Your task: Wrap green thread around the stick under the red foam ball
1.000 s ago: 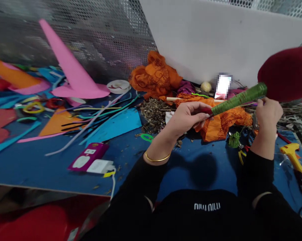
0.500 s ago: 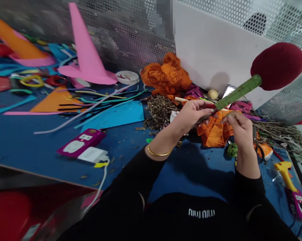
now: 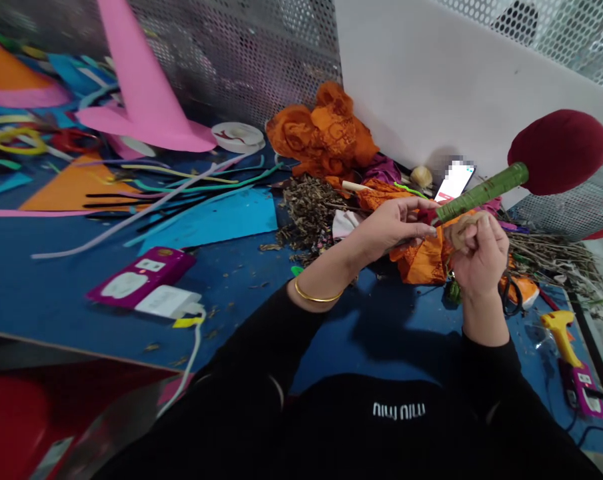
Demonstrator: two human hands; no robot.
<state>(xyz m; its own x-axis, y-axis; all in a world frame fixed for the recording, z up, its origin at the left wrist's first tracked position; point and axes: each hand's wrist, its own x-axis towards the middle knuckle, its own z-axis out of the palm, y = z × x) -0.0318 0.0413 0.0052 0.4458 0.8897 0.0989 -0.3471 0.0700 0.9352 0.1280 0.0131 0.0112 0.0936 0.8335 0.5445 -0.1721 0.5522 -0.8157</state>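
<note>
My left hand (image 3: 399,223) is closed around the lower end of a green-wrapped stick (image 3: 484,193). A large, rounded dark red head (image 3: 559,152) tops the stick, which tilts up to the right. Beside the wrapped end, my right hand (image 3: 480,253) is closed, fingers curled and thumb up. A tan, rounded shape shows at its fingertips, but I cannot tell what it is. Orange cloth (image 3: 421,260) lies beneath both hands. A small green bundle (image 3: 451,292) rests below the right hand, partly hidden by it.
A lit phone (image 3: 456,179) leans behind the stick. Dried plant stems (image 3: 309,207) lie left of my hands. Farther left are a pink cone hat (image 3: 146,87), a white tape roll (image 3: 238,137), blue sheet (image 3: 231,223) and purple power strip (image 3: 141,277). A yellow glue gun (image 3: 561,333) sits at right.
My right hand has turned, its fingers curling in and thumb rising, with a tan shape now showing there. The head has dipped slightly. The view has shifted, uncovering more of the phone.
</note>
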